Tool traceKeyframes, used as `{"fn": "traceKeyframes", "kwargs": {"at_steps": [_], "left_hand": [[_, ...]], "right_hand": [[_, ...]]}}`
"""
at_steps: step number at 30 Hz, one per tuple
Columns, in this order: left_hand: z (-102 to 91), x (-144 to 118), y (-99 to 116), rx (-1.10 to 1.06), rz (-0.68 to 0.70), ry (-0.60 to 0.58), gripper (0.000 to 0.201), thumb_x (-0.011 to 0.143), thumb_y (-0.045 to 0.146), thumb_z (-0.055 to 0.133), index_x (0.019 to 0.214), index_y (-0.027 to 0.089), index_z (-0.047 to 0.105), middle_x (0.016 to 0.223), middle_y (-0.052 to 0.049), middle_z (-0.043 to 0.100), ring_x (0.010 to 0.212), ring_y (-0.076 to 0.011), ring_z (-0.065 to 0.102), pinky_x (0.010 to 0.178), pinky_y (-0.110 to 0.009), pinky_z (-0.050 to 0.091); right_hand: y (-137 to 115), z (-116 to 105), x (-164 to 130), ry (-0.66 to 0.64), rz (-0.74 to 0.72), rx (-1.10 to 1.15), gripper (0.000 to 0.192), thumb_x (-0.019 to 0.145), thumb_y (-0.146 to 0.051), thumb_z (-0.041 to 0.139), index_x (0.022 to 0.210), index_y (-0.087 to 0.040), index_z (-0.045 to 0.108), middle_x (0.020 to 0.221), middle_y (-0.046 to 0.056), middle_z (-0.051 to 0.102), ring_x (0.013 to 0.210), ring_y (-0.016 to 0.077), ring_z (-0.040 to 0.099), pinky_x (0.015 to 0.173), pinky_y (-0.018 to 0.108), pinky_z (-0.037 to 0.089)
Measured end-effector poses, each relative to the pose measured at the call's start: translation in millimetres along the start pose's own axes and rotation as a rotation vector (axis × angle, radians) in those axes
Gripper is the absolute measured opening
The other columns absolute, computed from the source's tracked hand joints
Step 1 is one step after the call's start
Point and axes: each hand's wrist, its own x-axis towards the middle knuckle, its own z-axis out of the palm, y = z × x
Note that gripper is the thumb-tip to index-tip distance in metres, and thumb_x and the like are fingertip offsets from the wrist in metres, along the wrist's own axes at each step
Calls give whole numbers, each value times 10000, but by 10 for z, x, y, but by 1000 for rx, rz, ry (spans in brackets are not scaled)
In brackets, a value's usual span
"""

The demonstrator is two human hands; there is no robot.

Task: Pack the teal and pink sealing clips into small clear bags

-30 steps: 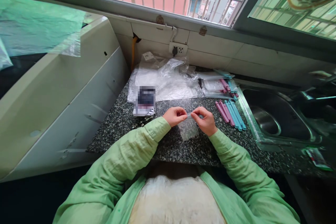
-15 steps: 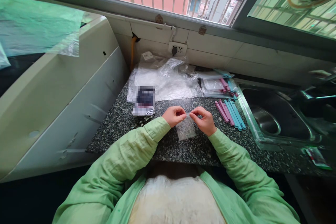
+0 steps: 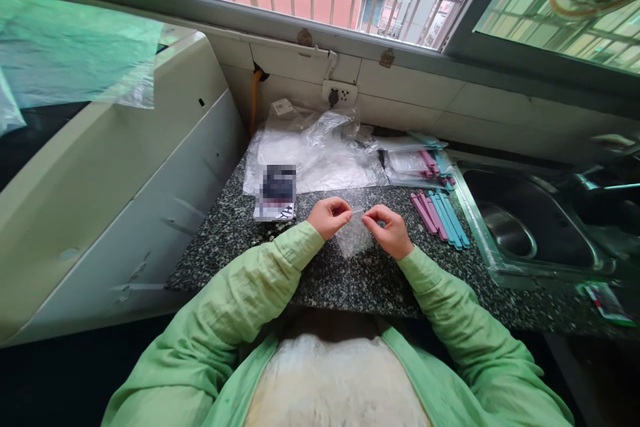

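**A:** Nearest thing in view: both hands are hovering just over the front of the counter (image 3: 320, 280). The left hand (image 3: 327, 217) and right hand (image 3: 390, 230) are each pinching a top corner of a small clear bag (image 3: 354, 239), fingers clamped on its upper edge, and it's hanging down between them, close to the stone or maybe brushing it.

**B:** Anything in the bag?

**A:** Can't tell, the plastic's too see-through against that speckle. My guess is the risk is the bag itself: thin, slick film held only at the edge, so if one pinch is slackening it's slipping out, and pulling the corners apart too hard is probably tearing or stretching the mouth.

**B:** What's sitting behind?

**A:** Just right of the right hand, pink and blue sticks (image 3: 440, 213) are lying loose, near the sink (image 3: 525, 230). An elbow swinging out could be knocking them into the basin. Left of the hands there's a small card (image 3: 276, 193), and further back a heap of plastic (image 3: 315, 153) plus packs (image 3: 417, 163) already holding sticks, against the wall.
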Motion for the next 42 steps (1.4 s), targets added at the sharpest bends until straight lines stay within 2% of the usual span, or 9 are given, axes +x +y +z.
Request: {"fn": "traceKeyframes", "kwargs": {"at_steps": [15, 25, 33, 42], "left_hand": [[35, -3, -49, -37, -56, -106, 103, 622, 215, 550, 585, 123, 518, 488, 49, 435, 475, -51, 364, 453, -179, 302], [24, -10, -12, -14, -24, -66, 110, 622, 228, 560, 588, 127, 535, 498, 43, 445, 476, -56, 372, 469, -191, 314], [2, 7, -23, -38, -5, 6, 117, 624, 233, 550, 585, 123, 538, 520, 28, 474, 491, -65, 400, 480, -198, 324], [16, 12, -29, -84, -51, 6, 122, 610, 246, 548, 569, 134, 520, 504, 36, 460, 480, -64, 380, 479, -201, 311]], "right_hand": [[13, -7, -9, 60, -34, -64, 139, 760, -237, 520, 628, -194, 515, 609, 2, 515, 618, 124, 473, 587, 263, 393], [28, 9, -31, 22, -70, -55, 136, 765, -233, 520, 635, -192, 517, 615, 1, 513, 625, 126, 469, 600, 270, 394], [15, -6, -23, 14, -34, -42, 124, 762, -221, 524, 644, -183, 530, 619, -1, 521, 623, 116, 473, 589, 251, 391], [32, 7, -20, 19, -6, -49, 129, 763, -235, 525, 644, -183, 529, 621, -1, 523, 622, 116, 478, 582, 246, 389]]}}
